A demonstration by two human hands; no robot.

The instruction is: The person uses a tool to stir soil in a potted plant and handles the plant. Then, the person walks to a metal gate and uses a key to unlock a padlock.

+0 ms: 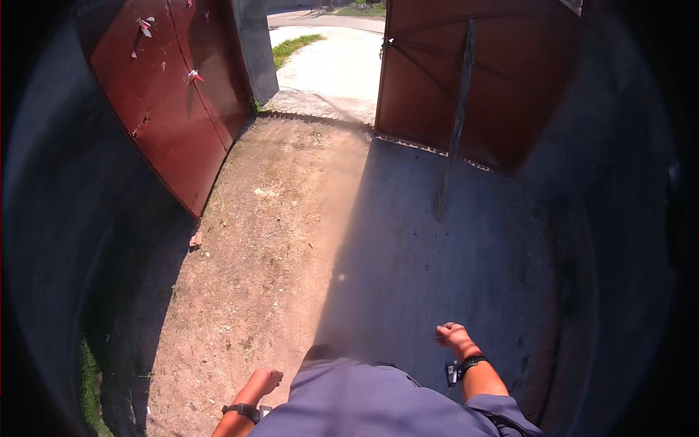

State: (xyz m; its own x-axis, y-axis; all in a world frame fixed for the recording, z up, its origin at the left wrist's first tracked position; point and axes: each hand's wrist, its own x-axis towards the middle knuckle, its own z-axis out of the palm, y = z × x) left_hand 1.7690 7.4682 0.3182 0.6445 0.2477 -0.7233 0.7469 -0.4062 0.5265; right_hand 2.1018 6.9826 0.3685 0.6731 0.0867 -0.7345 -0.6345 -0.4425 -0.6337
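My left hand [266, 380] hangs low beside my body over sunlit dirt, its fingers curled in with nothing seen in them. On the other side, my right hand [454, 335] is raised a little in front of me over the shaded ground. Its fingers are curled too, and no object shows in it. Each wrist wears a black strap [475, 360] with a small device on it. Neither hand touches anything; the insides of both are turned out of sight.
Ahead, a red metal gate leaf [175, 95] stands swung open at left. The right leaf [429, 80] has a long wooden pole [463, 102] leaning on it, its foot on the ground. Between them lies a bright concrete path [335, 65]. A brick piece [195, 240] lies at left.
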